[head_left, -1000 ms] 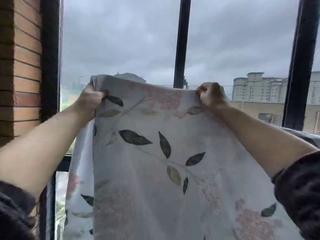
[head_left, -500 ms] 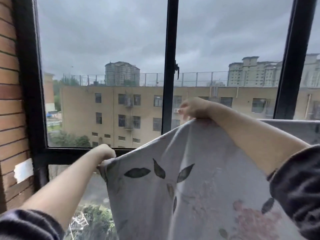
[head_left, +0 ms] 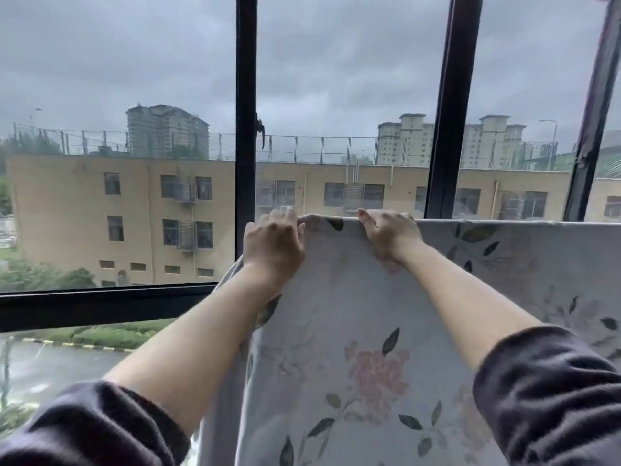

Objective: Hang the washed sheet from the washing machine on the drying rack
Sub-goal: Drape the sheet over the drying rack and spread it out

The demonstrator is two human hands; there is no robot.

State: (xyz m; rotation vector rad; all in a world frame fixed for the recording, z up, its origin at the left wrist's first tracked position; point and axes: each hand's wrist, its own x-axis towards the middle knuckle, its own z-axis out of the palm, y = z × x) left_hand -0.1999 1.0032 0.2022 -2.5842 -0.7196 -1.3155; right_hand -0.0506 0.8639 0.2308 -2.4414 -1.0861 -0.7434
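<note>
1. Your floral sheet (head_left: 353, 314) fills the lower centre and right of the frame. Its top edge runs level from the middle out to the right border, where it is cut off.
2. Whatever carries that top fold is covered by the cloth, so you cannot tell what the sheet lies over.
3. Your left hand (head_left: 274, 245) sits at the sheet's upper left corner, just left of centre. Its fingers curl over the top edge and clasp the cloth. The fingertips go behind the fold and cannot be seen.
4. Your right hand (head_left: 391, 233) is near it, just right of centre, on the same top edge. The thumb lies at the edge and the fingers hook over the fold, gripping it. Their tips are hidden on the far side.
5. Below your left hand the sheet's left border hangs down in loose folds. Your left forearm covers part of it, and the bottom of the frame cuts it off.
6. The dark left sleeve (head_left: 100, 428) and right sleeve (head_left: 551, 398) fill the bottom corners, each only partly in view.
7. Behind the sheet a black window frame (head_left: 246, 129) crosses the picture. The cloth hides the lower rail from the centre rightward.
8. Through the glass a tan building (head_left: 127, 213) stands under grey cloud, its right half blocked low down by the sheet.
</note>
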